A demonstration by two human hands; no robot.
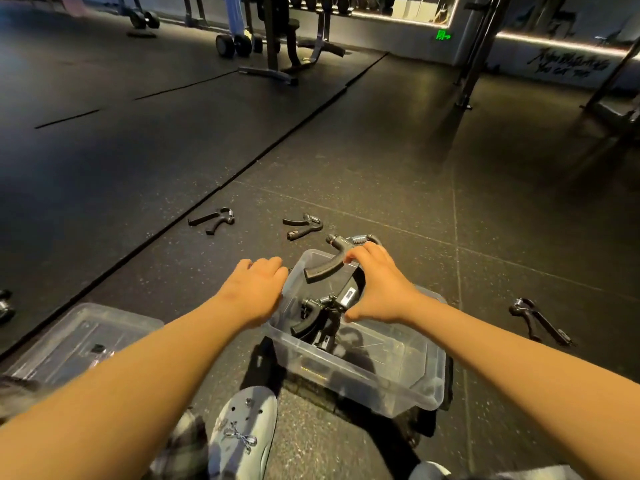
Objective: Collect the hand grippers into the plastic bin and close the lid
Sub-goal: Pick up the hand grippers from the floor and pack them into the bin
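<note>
A clear plastic bin (408,386) stands open on the dark floor in front of me, with black hand grippers (320,315) lying inside. My right hand (375,285) is over the bin's far end, fingers closed on another black hand gripper (329,266) held above the rim. My left hand (256,289) rests on the bin's left far corner, fingers curled over the edge. Loose hand grippers lie on the floor: one at far left (213,220), one beyond the bin (303,226), one to the right (538,320). The clear lid (83,341) lies flat to the left.
My light clog shoe (242,431) is just in front of the bin. A raised black mat edge (207,199) runs diagonally at left. Weight benches and dumbbells (239,45) stand far back; a rack post (474,64) rises at the right.
</note>
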